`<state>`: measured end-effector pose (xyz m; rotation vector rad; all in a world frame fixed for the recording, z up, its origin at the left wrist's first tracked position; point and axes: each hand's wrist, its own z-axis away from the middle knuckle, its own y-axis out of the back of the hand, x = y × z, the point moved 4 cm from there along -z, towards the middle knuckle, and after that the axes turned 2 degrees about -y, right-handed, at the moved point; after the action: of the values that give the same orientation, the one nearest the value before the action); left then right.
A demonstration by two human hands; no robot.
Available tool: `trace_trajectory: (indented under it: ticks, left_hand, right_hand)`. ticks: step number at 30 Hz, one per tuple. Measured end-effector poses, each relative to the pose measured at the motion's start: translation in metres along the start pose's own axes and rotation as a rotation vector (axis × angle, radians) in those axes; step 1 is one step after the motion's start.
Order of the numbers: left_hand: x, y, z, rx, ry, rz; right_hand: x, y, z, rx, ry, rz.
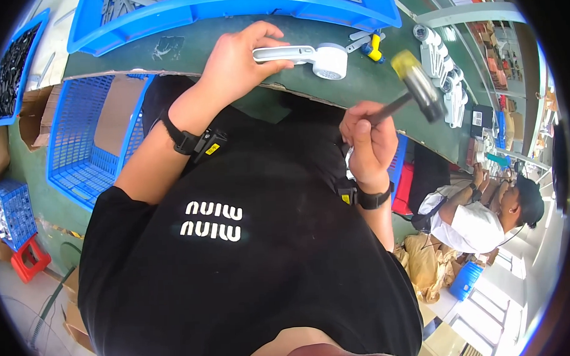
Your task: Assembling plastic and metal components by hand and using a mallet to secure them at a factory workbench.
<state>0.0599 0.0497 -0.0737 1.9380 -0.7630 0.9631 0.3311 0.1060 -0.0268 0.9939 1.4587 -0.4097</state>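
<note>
My left hand [234, 63] is closed around the handle of a white hand-held shower head [330, 62], above the near edge of the green tabletop [193, 52]. Its handle lies sideways with a long grey groove facing up, and the round head points right. My right hand [370, 140] grips the dark handle of a mallet [421, 88] with a yellow face at one end and a dark one at the other. The mallet is raised to the right of the shower head, apart from it and slightly blurred. Beyond the shower head lie a yellow-and-blue tool [373, 48] and several grey strips [357, 42].
A blue tray [229, 13] of grey strips stands at the back. Several white shower heads [441, 72] line the right side. Left are a blue tray [38, 36] of black parts and a blue basket [86, 138]. A co-worker [475, 218] sits at the right.
</note>
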Motion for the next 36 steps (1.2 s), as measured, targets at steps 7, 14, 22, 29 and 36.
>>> trace_trajectory:
  ticks: [7, 14, 22, 29, 36]
  left_hand:
    - [0.002, 0.002, 0.002, 0.01, -0.013, -0.034]
    - [0.003, 0.002, 0.0, 0.016, 0.018, -0.001]
    - [0.0, 0.002, 0.0, 0.017, -0.026, 0.016]
    - [0.023, 0.031, 0.006, -0.1, -0.093, -0.201]
    - [0.063, 0.051, -0.019, 0.207, -0.261, 0.235]
  right_hand:
    - [0.011, 0.009, -0.007, 0.016, -0.253, 0.052]
    - [-0.016, -0.01, -0.018, -0.057, 0.053, 0.17]
    - [-0.027, -0.014, -0.015, -0.044, -0.024, -0.184]
    - [0.016, 0.011, -0.026, -0.08, -0.122, -0.206]
    - [0.058, 0.025, -0.039, -0.04, -0.251, -0.371]
